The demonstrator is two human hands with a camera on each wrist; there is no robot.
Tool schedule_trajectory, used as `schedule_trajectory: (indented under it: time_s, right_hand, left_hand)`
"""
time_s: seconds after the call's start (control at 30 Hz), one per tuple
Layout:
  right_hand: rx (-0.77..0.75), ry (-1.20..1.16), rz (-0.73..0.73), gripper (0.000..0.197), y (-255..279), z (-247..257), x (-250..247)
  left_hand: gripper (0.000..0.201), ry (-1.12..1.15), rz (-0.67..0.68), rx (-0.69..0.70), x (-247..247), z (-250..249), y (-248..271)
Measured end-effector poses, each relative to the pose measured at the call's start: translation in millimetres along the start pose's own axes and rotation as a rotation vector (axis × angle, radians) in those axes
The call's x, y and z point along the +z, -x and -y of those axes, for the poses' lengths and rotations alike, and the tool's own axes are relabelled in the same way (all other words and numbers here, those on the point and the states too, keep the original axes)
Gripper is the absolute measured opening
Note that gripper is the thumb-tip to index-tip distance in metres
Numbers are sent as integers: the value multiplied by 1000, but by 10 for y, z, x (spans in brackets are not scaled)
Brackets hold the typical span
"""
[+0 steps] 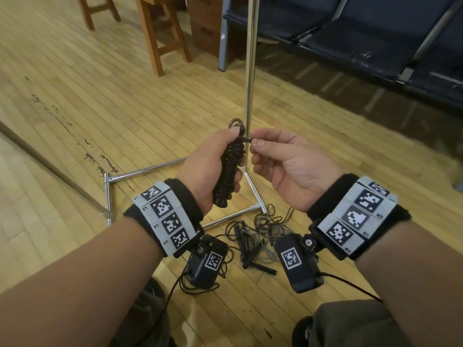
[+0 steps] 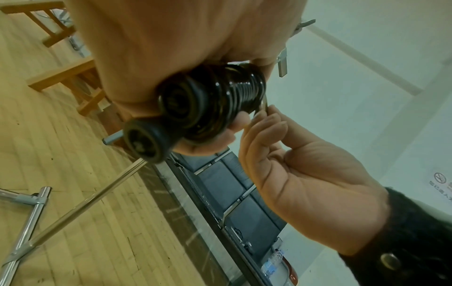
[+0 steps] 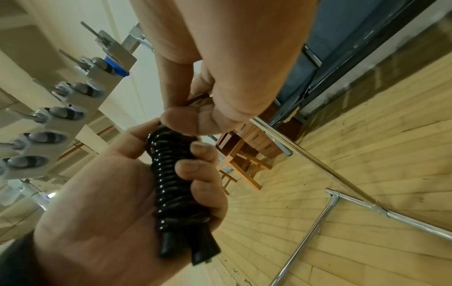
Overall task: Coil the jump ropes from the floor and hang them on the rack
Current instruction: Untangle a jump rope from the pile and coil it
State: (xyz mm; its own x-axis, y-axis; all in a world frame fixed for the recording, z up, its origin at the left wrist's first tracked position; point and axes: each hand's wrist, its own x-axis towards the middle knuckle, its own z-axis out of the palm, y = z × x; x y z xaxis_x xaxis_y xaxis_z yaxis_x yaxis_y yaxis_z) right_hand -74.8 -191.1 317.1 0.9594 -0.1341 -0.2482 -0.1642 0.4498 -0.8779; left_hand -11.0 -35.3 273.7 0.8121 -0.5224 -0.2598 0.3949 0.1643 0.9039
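A black jump rope (image 1: 229, 166) is wound into a tight coil, with its two handle ends (image 2: 144, 141) sticking out below. My left hand (image 1: 210, 159) grips this coil upright, close in front of the rack's chrome pole (image 1: 250, 71). My right hand (image 1: 254, 142) pinches the rope's loose end (image 1: 246, 139) at the top of the coil. From the right wrist view the coil (image 3: 171, 174) lies in the left palm (image 3: 110, 193) and the rack's row of hooks (image 3: 61, 114) stands overhead. More jump ropes (image 1: 258, 229) lie tangled on the floor by the rack's base frame (image 1: 150, 169).
Wooden stools (image 1: 160, 33) stand at the back left, a row of dark bench seats (image 1: 375, 33) at the back right. A long bar (image 1: 50, 166) runs across the wooden floor on the left. My knees show at the bottom edge.
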Motion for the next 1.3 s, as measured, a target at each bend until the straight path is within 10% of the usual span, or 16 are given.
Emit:
schedule_trajectory:
  time_s: [0.27, 0.87, 1.3]
  right_hand:
    - [-22, -110, -131, 36, -303, 7, -51]
    - [-3, 246, -177, 20, -536, -100, -73]
    - [-358, 721, -192, 22, -448, -63, -16]
  left_hand:
    - [10, -68, -2, 56, -29, -9, -217]
    - [27, -351, -129, 136, -47, 33, -262]
    - [32, -453, -149, 118, -126, 39, -229]
